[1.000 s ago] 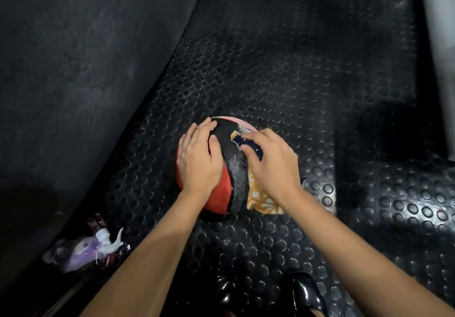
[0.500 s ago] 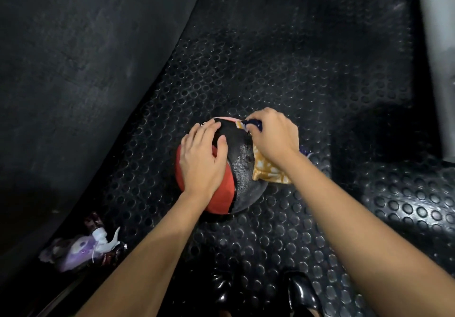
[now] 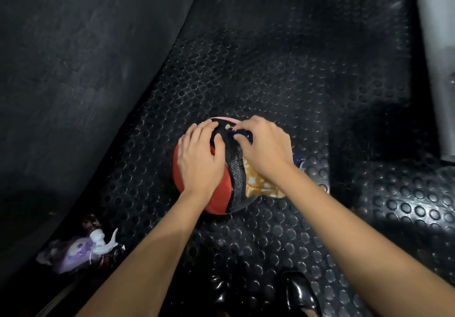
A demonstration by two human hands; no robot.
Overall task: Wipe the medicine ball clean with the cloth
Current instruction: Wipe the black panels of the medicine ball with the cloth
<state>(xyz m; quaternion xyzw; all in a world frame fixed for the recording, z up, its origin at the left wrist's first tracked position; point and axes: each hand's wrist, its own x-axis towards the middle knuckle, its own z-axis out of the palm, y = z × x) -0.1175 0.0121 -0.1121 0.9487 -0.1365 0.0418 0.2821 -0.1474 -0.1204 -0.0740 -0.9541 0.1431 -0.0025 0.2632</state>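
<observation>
The medicine ball (image 3: 222, 193), red with a black textured panel, sits on the studded rubber floor mat (image 3: 270, 82) directly below the person, and the main risk, as I judge it, is that it rolls: it is round, it rests on a bumpy surface, and a sideways stroke of the cloth (image 3: 261, 185) pushes it toward the dark wall (image 3: 73, 70) on the left unless the other hand resists. A second risk is that the cloth bunches or slips out from under the wiping hand, since only part of it is pinned against the ball while a yellow patterned flap hangs loose down the ball's right side; wiping with a wad would leave much of the textured panel untouched. A spray bottle (image 3: 81, 250) lies on its side near the left forearm, well apart from the ball, and a careless elbow could knock it. The left hand (image 3: 200, 159) lies flat on the top and left of the ball, fingers straight and close together, the thumb resting on the black panel, pressing down rather than gripping. The right hand (image 3: 264, 149) has its fingers curled, bunching the dark blue part of the cloth against the ball's upper right.
</observation>
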